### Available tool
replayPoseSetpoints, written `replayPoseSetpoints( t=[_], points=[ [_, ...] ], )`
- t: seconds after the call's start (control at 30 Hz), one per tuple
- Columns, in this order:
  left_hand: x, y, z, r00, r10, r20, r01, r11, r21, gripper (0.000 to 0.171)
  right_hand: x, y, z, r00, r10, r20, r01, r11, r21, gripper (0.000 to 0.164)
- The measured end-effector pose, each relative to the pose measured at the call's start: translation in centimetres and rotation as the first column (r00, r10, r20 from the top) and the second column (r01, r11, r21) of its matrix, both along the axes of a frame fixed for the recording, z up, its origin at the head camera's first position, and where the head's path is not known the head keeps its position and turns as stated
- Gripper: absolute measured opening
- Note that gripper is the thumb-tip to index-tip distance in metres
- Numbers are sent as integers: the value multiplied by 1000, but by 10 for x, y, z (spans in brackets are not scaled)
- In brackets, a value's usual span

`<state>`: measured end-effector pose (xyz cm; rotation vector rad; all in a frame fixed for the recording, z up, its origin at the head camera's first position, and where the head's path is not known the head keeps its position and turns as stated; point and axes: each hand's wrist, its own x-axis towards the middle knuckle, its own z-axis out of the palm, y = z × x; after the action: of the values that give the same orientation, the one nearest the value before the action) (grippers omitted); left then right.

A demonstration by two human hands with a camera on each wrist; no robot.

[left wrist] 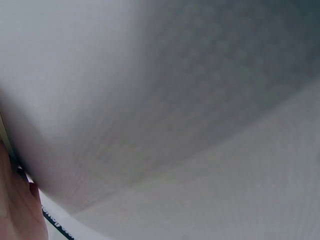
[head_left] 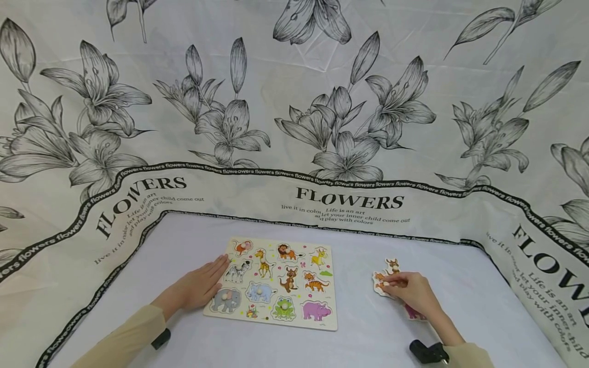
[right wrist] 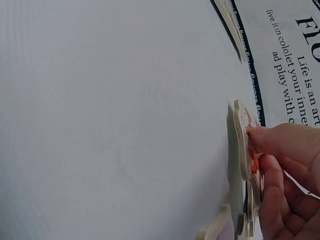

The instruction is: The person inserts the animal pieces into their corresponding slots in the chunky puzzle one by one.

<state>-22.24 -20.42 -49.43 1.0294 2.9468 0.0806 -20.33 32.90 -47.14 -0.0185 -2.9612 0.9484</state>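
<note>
A wooden animal puzzle board [head_left: 294,328] lies on the white table, with printed animals and several knobbed pieces in it, among them an elephant piece [head_left: 226,301] and a frog piece [head_left: 284,309]. Along the board's left edge rests my left hand [head_left: 202,282], fingers straight; the left wrist view catches only part of it at the lower left. To the right of the board, my right hand [head_left: 412,292] pinches an orange animal puzzle piece [head_left: 379,280] between thumb and fingers. Close behind it is a kangaroo piece [head_left: 392,266]. A purple piece [head_left: 415,314] shows partly under the hand.
More loose wooden pieces [right wrist: 218,226] lie below the right hand in the right wrist view. A white cloth [head_left: 349,202] with flower drawings and lettering stands behind and beside the table. Black wrist devices [head_left: 428,352] sit at both sleeves.
</note>
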Motion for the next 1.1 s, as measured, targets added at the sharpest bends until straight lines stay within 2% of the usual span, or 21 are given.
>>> replayPoseSetpoints(
  t=[0.53,1.1],
  points=[
    [-1,0,-1,1000,-10,-9,10,1000,-7,56,1,-24,7,998,29,-48,-30,999,-23,20],
    [0,0,0,1000,-2,8,2,1000,-4,57,-2,-44,6,999,23,-33,-25,998,-53,18]
  ],
)
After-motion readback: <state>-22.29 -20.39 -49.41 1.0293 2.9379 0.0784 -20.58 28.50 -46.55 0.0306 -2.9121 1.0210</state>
